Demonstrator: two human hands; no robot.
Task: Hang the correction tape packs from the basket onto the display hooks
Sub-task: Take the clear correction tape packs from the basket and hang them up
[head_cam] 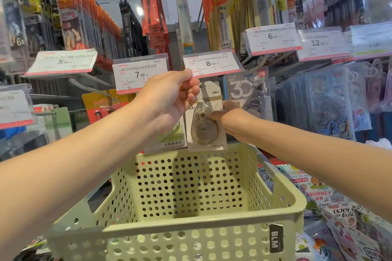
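Note:
A beige correction tape pack [206, 121] with a clear teardrop dispenser hangs under the 8.00 price tag [212, 64], above the basket. My left hand [169, 99] pinches the lower left edge of that price tag, thumb on top, lifting it off the hook. My right hand [231, 119] grips the pack's right side from behind. The hook itself is hidden behind the tag and my fingers. The pale green perforated basket [191, 224] sits below with nothing visible inside it.
Neighbouring hooks carry a green pack [169, 140] on the left and a grey "30" pack [246, 91] on the right. Price tags read 7.90 [139, 74] and 6.00 [272, 37]. Pens hang overhead. Sticker packs [331, 207] lie right of the basket.

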